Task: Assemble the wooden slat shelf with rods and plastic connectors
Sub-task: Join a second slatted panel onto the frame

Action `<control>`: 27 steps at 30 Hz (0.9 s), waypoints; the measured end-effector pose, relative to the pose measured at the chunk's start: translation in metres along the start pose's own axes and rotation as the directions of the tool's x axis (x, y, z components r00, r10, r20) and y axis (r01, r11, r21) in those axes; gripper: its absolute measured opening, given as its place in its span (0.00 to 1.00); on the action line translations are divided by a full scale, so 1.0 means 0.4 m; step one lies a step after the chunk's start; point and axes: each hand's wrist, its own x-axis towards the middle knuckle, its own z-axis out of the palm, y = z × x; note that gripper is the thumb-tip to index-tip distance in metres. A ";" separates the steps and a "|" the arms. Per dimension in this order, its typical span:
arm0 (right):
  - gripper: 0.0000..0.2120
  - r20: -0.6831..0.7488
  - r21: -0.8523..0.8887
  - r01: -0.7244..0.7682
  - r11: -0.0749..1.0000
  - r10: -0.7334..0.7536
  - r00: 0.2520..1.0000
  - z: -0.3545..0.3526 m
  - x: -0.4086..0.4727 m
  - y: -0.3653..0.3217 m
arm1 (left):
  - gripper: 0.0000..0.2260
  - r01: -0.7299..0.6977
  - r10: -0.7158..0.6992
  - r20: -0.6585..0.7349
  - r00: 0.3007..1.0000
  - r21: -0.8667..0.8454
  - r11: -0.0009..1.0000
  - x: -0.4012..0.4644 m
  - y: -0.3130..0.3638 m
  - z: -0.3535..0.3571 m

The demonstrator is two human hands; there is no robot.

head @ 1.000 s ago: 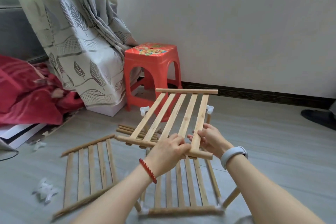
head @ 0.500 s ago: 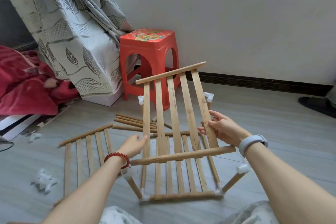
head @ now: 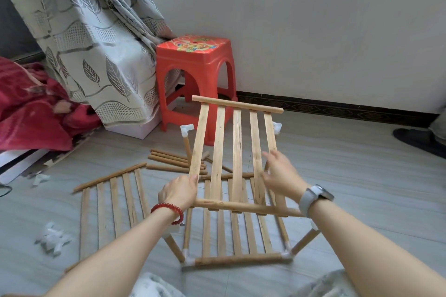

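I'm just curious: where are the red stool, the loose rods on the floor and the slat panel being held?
red stool (head: 193,55): head view, seat top.
loose rods (head: 169,160): head view, middle of bundle.
held slat panel (head: 218,142): head view, second slat from left.
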 end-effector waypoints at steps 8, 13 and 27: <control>0.25 0.248 -0.256 0.500 0.828 -0.443 0.861 0.088 -0.066 -0.090 | 0.19 0.147 -0.140 0.098 0.985 -0.065 0.987 -0.025 -0.006 0.028; 0.26 0.274 -0.362 0.608 0.706 -0.543 0.794 0.118 -0.064 -0.102 | 0.21 0.239 -0.208 0.164 0.964 -0.197 0.951 -0.008 -0.031 0.033; 0.14 0.336 -0.352 0.739 0.574 -0.660 0.672 0.171 -0.051 -0.090 | 0.19 0.054 -0.052 0.089 0.995 -0.018 0.998 -0.021 -0.016 0.041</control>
